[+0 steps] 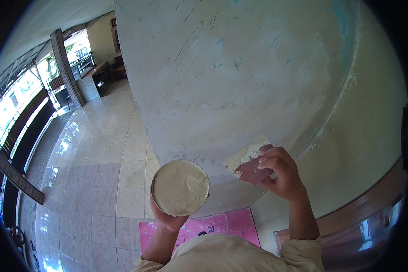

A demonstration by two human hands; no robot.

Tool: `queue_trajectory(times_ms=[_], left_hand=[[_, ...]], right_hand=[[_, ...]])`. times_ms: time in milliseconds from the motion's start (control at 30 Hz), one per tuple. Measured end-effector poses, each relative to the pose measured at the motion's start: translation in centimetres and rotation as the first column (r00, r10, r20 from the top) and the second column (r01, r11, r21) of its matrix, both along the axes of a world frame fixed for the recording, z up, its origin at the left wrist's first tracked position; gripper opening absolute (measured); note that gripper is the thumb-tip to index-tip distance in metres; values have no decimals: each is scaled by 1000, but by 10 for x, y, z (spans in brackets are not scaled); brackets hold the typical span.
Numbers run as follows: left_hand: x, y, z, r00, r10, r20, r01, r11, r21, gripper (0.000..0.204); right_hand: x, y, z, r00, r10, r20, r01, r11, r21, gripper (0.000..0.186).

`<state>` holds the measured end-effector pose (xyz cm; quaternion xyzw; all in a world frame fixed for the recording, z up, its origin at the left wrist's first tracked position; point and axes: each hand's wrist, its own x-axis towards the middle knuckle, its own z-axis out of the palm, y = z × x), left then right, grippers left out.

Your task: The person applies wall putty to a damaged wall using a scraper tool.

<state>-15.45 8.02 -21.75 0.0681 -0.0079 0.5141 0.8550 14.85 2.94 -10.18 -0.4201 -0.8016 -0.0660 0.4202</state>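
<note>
Cream sleeves low in view; left hand (pixel 167 220) cups a round tub of pale filler (pixel 180 187) from beneath. Right hand (pixel 280 174) pinches a smeared scraper (pixel 248 164), blade against the scuffed wall (pixel 240 77). Spreading's underway, I'd say; next pass wants steady, flat pressure.

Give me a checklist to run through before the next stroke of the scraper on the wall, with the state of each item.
1. Tub of putty is supported: ok, the left hand holds it from beneath.
2. Putty left in the tub: ok, it looks nearly full.
3. Scraper is firmly gripped: ok, the right hand has fingers over its reddish part.
4. Blade is loaded: ok, pale putty covers its upper edge.
5. Blade is against the wall: cannot tell, contact is unclear.
6. Floor is covered: ok, a pink sheet lies below.
</note>
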Motion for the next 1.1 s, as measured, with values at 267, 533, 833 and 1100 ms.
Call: queue_trajectory(times_ms=[267,533,833,1100], left_hand=[[1,3,-4,1000,11,-24,-9,998,57,61],[5,13,-7,999,41,15,-42,997,69,61],[4,19,-22,936,282,-210,-239,949,207,67],[5,19,-21,992,125,-24,-123,990,65,64]], right_hand=[[-5,5,24,966,-102,237,28,955,297,49],[12,8,94,937,-210,278,-40,728,685,37],[9,42,219,975,-221,-13,142,580,802,29],[-18,70,351,966,-253,-52,207,636,744,36]])
